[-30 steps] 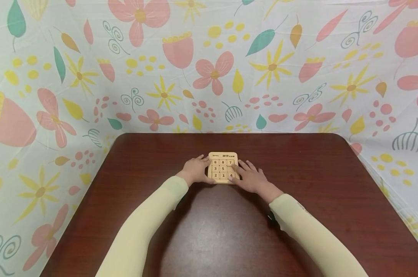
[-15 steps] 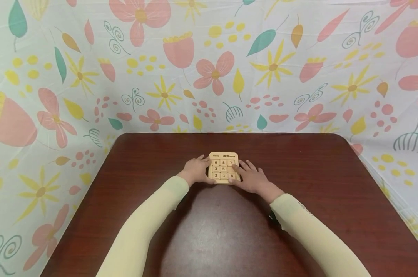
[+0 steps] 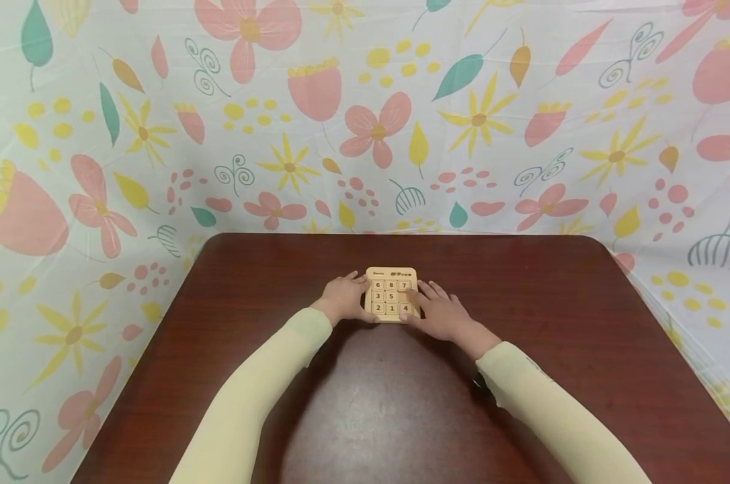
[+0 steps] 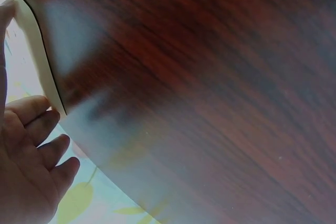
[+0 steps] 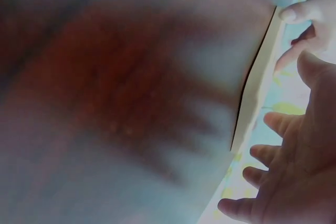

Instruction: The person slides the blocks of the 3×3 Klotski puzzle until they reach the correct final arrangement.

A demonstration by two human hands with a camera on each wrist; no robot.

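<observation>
A wooden number slide puzzle (image 3: 392, 296) lies flat near the far middle of the table. Its rows read 6 8 7, then 3 5 and a gap, then 2 1 4. My left hand (image 3: 343, 298) grips the left side, thumb at the near corner and index finger at the upper edge. From the right, my right hand (image 3: 442, 316) reaches over the frame with fingers spread. Its index fingertip is at the gap under the 7, its thumb tip by the 4 tile. Both wrist views show only the puzzle's pale side edge (image 5: 257, 87); the tiles are hidden there.
The puzzle rests on a dark reddish-brown table (image 3: 365, 403) with rounded far corners and a glossy patch in front. A white cloth (image 3: 365, 188) printed with flowers and leaves hangs behind and along both sides.
The right thumb has slid slightly down from the 4 tile towards the puzzle's near edge. The tiles keep the same order, and the left hand's hold is the same.
</observation>
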